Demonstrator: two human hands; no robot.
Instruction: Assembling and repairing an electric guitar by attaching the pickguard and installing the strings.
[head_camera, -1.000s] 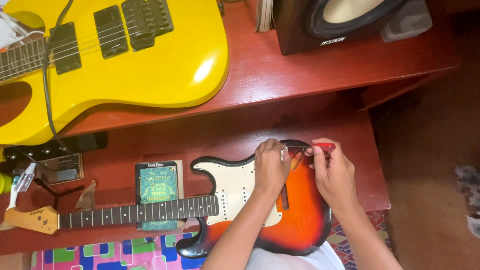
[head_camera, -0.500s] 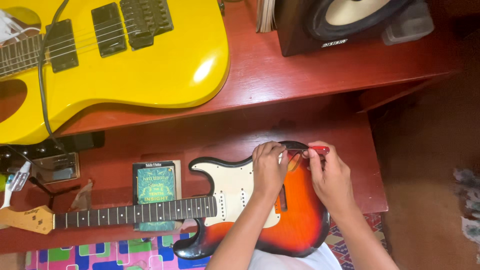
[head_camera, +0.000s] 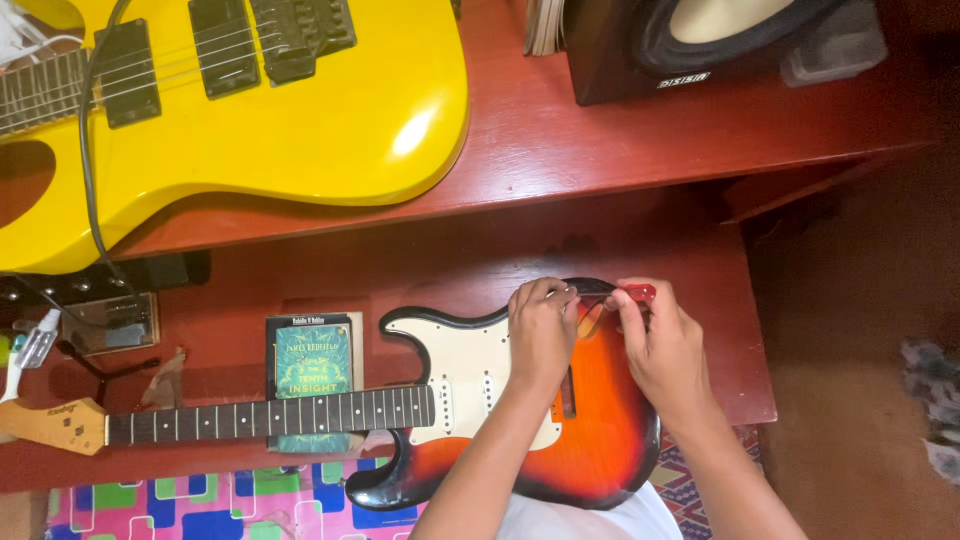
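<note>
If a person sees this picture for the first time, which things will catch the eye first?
First, the big glossy yellow guitar lying on the upper red shelf at top left. Next, the sunburst guitar with a cream pickguard, lying on the lower shelf, where the left hand rests on its body and the right hand holds a small red-handled tool at the upper edge.

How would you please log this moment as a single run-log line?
left hand: resting on sunburst guitar body | right hand: holds red-handled tool at body edge | neck over book | yellow guitar on upper shelf
</note>
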